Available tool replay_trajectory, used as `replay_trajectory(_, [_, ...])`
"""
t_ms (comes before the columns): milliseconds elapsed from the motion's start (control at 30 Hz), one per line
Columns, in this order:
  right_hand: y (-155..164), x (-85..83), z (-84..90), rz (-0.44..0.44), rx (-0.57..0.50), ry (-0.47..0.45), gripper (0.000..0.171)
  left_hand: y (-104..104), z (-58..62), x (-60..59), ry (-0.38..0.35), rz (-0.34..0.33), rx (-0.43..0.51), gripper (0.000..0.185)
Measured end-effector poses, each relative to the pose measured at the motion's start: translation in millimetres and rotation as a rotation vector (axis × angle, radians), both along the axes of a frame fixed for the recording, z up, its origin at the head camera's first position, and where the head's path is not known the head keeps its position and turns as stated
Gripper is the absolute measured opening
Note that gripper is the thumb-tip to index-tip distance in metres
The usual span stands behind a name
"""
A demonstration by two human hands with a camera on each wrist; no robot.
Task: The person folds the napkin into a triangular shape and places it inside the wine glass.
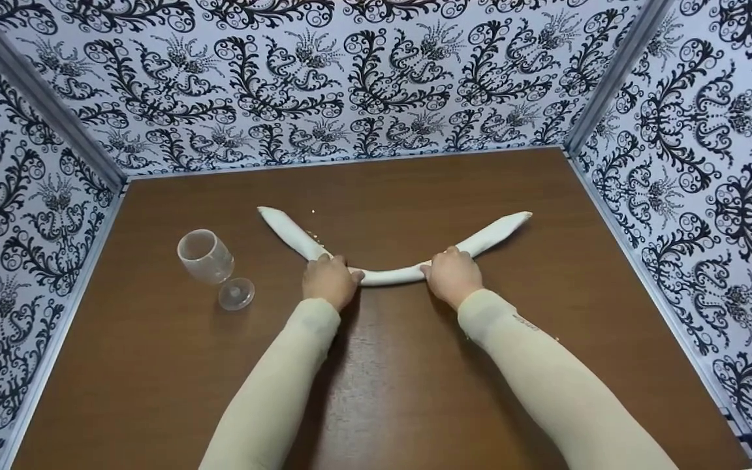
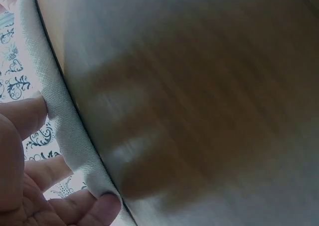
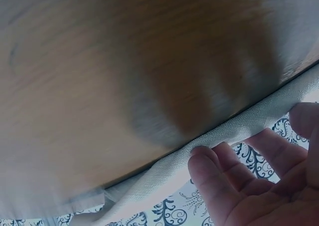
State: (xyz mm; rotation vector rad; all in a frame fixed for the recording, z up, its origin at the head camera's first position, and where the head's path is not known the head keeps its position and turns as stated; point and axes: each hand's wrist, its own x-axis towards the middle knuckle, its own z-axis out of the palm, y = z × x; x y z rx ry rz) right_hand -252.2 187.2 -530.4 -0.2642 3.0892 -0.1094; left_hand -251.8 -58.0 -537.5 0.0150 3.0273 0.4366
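Note:
A white cloth napkin point(image 1: 392, 277), rolled into a long rope with pointed ends, lies in a wide curve across the brown table. My left hand point(image 1: 330, 281) holds the roll left of its middle, and my right hand point(image 1: 454, 277) grips it on the other side. Both tips extend beyond the hands, away from me. In the left wrist view, the thumb and fingers of the left hand point(image 2: 45, 181) touch the woven cloth roll point(image 2: 65, 111). On the right, the fingertips of the right hand point(image 3: 259, 181) meet the roll point(image 3: 219, 136) from beneath in that view.
A clear stemmed glass point(image 1: 206, 258) is on the table point(image 1: 173, 365) to the left of the left hand. Small pale crumbs point(image 1: 314, 237) lie near the left part of the roll. Black-and-white patterned walls point(image 1: 376, 85) border the table at the back and sides.

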Motion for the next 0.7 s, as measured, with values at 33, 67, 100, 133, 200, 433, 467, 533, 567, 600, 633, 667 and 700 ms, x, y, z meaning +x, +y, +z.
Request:
replay_trajectory(33, [0,-0.3,0.0,-0.004,0.0,-0.007,0.054,-1,0.3,0.2,-0.012,0.004,0.015,0.063])
replay_trajectory(67, [1,-0.5,0.0,-0.009,-0.001,-0.014,0.055,-1,0.9,0.5,-0.024,0.01,0.037,0.067])
replay_trajectory(100, [1,-0.6,0.2,-0.015,-0.003,-0.022,0.056,-2,1.3,0.5,-0.037,0.015,0.058,0.071])
replay_trajectory(133, [1,-1.0,0.5,-0.019,-0.004,-0.028,0.056,-2,1.6,0.4,-0.05,0.018,0.075,0.074])
replay_trajectory(200, [2,-1.8,1.1,-0.023,-0.01,-0.032,0.058,-2,1.7,-0.2,-0.064,0.026,0.121,0.077])
replay_trajectory(433, [2,-4.3,3.8,-0.003,0.007,-0.048,0.064,-5,-1.2,-5.5,-0.058,0.018,0.189,0.073])
replay_trajectory(467, [2,-4.8,4.5,-0.005,0.005,-0.057,0.064,-6,-1.3,-6.2,-0.061,0.018,0.193,0.073])
replay_trajectory(533, [1,-5.7,6.0,-0.016,-0.004,-0.077,0.065,-7,-1.2,-7.6,-0.075,0.019,0.205,0.072])
replay_trajectory(567, [1,-6.0,6.7,-0.026,-0.011,-0.088,0.065,-7,-0.9,-8.0,-0.081,0.017,0.213,0.072])
replay_trajectory(600, [0,-6.4,7.2,-0.033,-0.014,-0.096,0.065,-8,-0.5,-8.4,-0.089,0.015,0.222,0.072])
replay_trajectory(633, [0,-6.8,7.4,-0.039,-0.014,-0.1,0.065,-8,-0.3,-9.0,-0.098,0.015,0.231,0.072])
replay_trajectory(667, [-1,-7.1,7.5,-0.042,-0.012,-0.101,0.065,-8,-0.1,-9.5,-0.101,0.011,0.237,0.074])
replay_trajectory(700, [-1,-7.3,7.5,-0.042,-0.007,-0.099,0.065,-8,-0.1,-10.1,-0.107,0.008,0.238,0.075])
